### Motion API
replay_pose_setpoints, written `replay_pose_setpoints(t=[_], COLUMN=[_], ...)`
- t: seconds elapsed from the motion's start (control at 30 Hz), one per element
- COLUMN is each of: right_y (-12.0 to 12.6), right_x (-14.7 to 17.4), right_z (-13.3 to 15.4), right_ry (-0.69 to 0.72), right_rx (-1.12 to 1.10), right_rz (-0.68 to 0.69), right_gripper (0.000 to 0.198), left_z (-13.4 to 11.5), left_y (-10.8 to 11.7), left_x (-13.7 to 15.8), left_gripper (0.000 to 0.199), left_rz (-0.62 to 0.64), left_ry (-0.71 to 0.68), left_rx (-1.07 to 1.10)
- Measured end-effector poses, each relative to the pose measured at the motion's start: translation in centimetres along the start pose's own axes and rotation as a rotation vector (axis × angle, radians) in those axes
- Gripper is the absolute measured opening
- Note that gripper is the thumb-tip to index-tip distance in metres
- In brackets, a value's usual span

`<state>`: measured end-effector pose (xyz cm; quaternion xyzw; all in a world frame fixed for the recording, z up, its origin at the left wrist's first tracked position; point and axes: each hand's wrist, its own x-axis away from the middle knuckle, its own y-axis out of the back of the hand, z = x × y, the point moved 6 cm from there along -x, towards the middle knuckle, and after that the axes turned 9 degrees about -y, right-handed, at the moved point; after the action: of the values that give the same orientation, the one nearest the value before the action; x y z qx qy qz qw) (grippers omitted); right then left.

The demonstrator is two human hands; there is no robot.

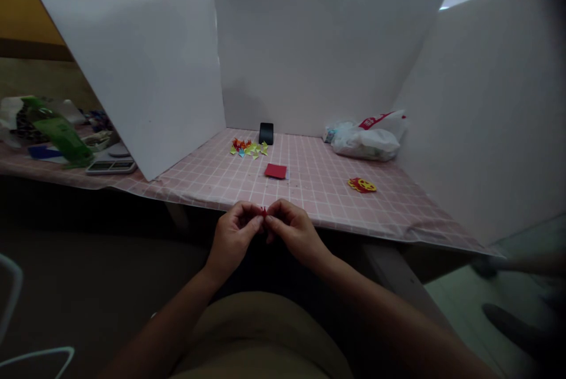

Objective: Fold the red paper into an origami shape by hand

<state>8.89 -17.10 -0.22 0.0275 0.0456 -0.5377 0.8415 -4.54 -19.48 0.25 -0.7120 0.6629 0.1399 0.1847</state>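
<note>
Between my fingertips, just off the table's front edge, is a small red folded paper piece [264,212] with pointed tips sticking up. My left hand [236,234] pinches it from the left with thumb and forefinger. From the other side my right hand [295,230] pinches the same piece, the fingertips of both hands almost meeting. Beyond the hands lies a stack of red paper squares [276,171]. Farther back, small folded paper figures [250,149] in red-orange, yellow and blue sit in a loose cluster; they look like tiny paper cranes.
A black phone-like object [266,133] stands behind the figures. To the right lie red and yellow cut-out pieces [362,185] and a white plastic bag [367,142]. White panels [327,61] enclose the checked tabletop [318,190]. Outside them, left, are a green bottle [62,134] and a scale [110,167].
</note>
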Motion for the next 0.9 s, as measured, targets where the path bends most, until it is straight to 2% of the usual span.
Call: replay_pose_setpoints(t=[0.27, 0.57, 0.9], right_y=[0.04, 0.03, 0.15], right_x=[-0.01, 0.21, 0.35], right_z=[0.29, 0.66, 0.94], right_ry=[-0.03, -0.031, -0.048], right_rx=[-0.002, 0.009, 0.051], right_rz=[0.007, 0.007, -0.011], right_gripper=[0.012, 0.016, 0.014], left_z=[-0.09, -0.01, -0.1], left_y=[-0.12, -0.18, -0.24], left_x=[-0.02, -0.01, 0.12], left_gripper=[0.009, 0.01, 0.009], left_rz=[0.016, 0.045, 0.07], left_ry=[-0.029, 0.015, -0.001], left_rx=[-0.012, -0.006, 0.006])
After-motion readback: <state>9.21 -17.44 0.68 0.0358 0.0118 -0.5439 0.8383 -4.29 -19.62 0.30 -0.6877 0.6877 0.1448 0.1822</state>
